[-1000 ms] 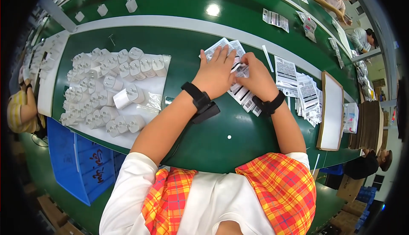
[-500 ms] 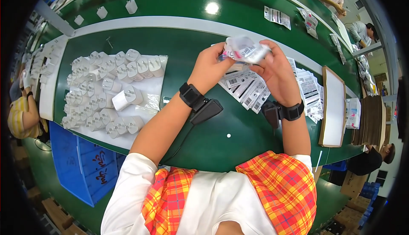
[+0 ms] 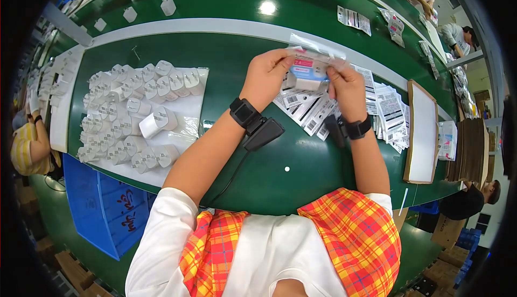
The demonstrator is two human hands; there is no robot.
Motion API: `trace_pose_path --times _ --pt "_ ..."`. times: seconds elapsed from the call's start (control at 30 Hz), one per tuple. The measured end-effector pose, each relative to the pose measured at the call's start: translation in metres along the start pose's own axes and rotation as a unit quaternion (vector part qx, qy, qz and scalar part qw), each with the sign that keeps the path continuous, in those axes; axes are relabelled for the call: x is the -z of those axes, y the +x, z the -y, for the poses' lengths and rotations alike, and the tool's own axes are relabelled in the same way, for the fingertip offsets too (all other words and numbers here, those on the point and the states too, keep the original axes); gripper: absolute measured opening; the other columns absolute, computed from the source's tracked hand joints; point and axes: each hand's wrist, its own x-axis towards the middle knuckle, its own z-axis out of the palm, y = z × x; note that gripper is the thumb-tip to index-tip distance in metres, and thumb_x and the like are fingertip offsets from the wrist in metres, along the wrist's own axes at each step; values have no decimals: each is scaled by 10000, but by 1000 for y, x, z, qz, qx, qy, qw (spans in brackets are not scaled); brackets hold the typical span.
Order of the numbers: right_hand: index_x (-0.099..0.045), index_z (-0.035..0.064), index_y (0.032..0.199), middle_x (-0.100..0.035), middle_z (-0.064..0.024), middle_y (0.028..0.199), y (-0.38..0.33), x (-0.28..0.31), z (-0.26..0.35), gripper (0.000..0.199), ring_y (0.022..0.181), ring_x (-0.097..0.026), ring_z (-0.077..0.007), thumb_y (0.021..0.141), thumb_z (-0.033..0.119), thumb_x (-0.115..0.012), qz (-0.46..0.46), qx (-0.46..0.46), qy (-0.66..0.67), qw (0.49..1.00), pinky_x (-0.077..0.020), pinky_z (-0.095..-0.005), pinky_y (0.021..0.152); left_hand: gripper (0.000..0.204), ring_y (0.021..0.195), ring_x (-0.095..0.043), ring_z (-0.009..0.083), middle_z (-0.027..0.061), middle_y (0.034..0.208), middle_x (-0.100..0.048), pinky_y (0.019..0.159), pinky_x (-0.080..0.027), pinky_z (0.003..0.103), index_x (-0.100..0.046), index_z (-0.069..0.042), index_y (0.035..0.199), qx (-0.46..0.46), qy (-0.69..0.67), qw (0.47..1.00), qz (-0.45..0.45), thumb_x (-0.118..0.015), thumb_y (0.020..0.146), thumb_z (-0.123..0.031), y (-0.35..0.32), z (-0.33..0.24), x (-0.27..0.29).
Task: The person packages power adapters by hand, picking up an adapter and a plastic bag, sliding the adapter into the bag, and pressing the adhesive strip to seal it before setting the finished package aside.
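Between my two hands, above the green worktop, is a clear plastic pouch [image 3: 309, 70] with a pink and blue printed panel. A white block, apparently a charger, shows at its bottom. My left hand [image 3: 264, 78] pinches the pouch's upper left edge between thumb and fingers. On the other side my right hand [image 3: 348, 89] is closed on the upper right edge, thumb in front. Beneath them lie fanned flat printed pouches [image 3: 312, 115], partly covered by the held one. Left of my left arm, many white plug chargers [image 3: 121, 116] stand, mostly prongs up, on a white sheet.
More flat pouches [image 3: 391, 115] lie at right, beside a shallow cardboard tray [image 3: 421, 135]. Past the white ledge [image 3: 215, 27] runs a green surface bearing chargers and filled pouches [image 3: 354, 20]. A blue crate [image 3: 107, 205] sits below left. Other people work around.
The pouch has turned from a blurred tilt to hang upright, its printed panel facing me. My right hand has closed on its edge. Another packet shows on the far green surface.
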Motion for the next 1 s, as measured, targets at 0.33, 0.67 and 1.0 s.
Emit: trace_pose_path --times 0.33,0.67,1.0 --pt "-697 41 1035 -694 -98 1028 -29 32 7 245 938 -642 -270 818 -3 -592 160 310 -486 802 -511 -340 853 221 1045 -543 234 12 1010 -655 953 -324 391 -723 -143 1060 -144 411 875 211 -670 846 -144 -21 3 11" --pt "-640 38 832 -588 -132 833 -26 -7 7 52 829 -581 -329 787 16 -625 225 237 -378 866 -480 -419 740 371 1115 -491 236 -35 1157 -596 963 -324 405 -677 -199 1167 -129 442 871 174 -720 800 -173 -37 -3 -7" --pt "-567 4 967 -536 -83 946 -93 91 29 118 943 -507 -242 853 -25 -582 151 195 -350 904 -408 -322 837 378 1120 -492 234 -17 1158 -610 960 -313 423 -681 -198 1171 -120 412 880 206 -718 795 -221 -35 3 14"
